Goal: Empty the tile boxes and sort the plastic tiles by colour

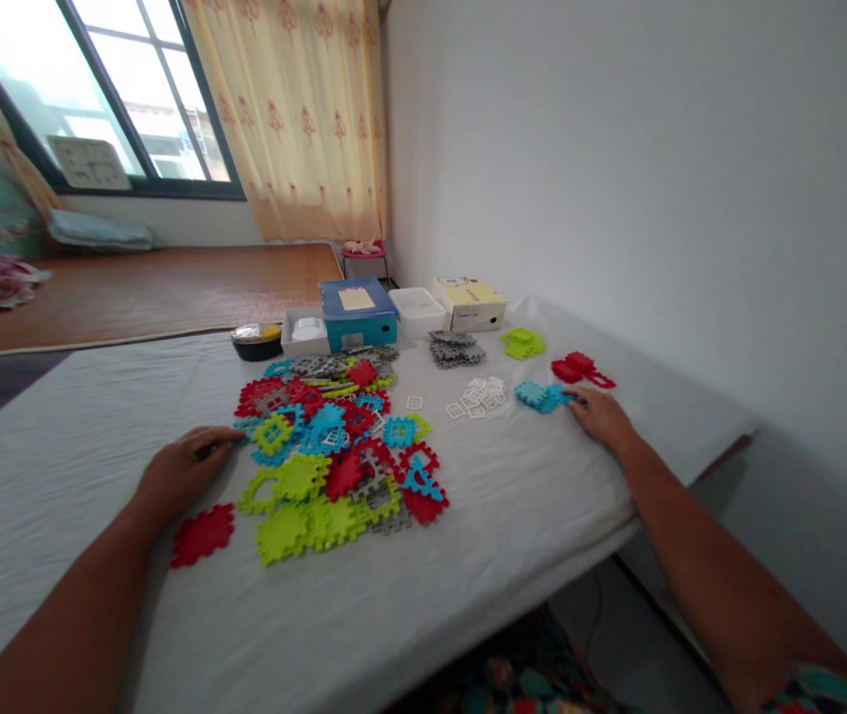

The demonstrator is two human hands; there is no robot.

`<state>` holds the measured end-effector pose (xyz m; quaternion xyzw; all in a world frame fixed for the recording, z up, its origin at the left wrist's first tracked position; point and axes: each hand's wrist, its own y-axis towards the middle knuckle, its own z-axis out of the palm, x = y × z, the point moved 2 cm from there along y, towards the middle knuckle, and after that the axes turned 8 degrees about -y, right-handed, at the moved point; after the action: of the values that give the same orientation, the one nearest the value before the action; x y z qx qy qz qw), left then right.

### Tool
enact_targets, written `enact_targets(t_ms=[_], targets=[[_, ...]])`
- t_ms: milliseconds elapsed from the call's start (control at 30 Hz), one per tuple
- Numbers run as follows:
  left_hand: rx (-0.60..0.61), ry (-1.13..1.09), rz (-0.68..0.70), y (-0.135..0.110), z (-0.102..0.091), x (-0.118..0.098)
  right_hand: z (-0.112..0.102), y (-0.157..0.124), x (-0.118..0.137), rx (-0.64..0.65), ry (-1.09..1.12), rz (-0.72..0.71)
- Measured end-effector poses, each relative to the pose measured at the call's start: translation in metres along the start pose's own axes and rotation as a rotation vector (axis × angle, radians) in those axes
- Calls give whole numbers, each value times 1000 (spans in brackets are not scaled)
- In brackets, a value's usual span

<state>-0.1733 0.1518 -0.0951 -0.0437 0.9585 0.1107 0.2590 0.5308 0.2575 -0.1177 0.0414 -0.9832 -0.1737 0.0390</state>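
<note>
A heap of red, blue, green and grey interlocking plastic tiles [334, 446] lies on the white sheet in the middle. My left hand [183, 468] rests at the heap's left edge, fingers curled, fingertips touching a blue tile. A lone red tile [202, 535] lies just below that hand. My right hand [602, 415] lies flat on the sheet, fingertips against a small stack of blue tiles [541, 396]. Sorted stacks sit nearby: red [578, 369], green [523, 343], grey [455, 349], and small white squares [477, 396].
Along the far edge of the table [59, 476] stand a blue box [357, 313], a white-and-yellow box [469, 302], two clear containers [416, 309], and a dark round tin [256, 340]. A white wall runs along the right. The table's near edge drops off below my right arm.
</note>
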Motion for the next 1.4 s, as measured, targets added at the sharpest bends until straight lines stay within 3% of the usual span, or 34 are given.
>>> enact_targets(t_ms=[167,367,567,767,967,1200,1400], targets=[[-12,6,1,0,0,-2,-3,-15,4,-50,-119,24],[-7,29,-10,0,-2,-5,-14,-4,2,-87,25,30],[-14,10,10,-2,-2,-7,-14,6,13,24,-11,-54],[-22,-2,14,-2,-2,-5,-30,-11,16,73,60,67],[-10,22,16,0,0,1,-46,-38,48,193,219,-139],[-13,23,16,1,0,0,-39,0,74,-25,103,-65],[-6,7,26,-1,-2,-3,-9,23,90,74,0,-108]])
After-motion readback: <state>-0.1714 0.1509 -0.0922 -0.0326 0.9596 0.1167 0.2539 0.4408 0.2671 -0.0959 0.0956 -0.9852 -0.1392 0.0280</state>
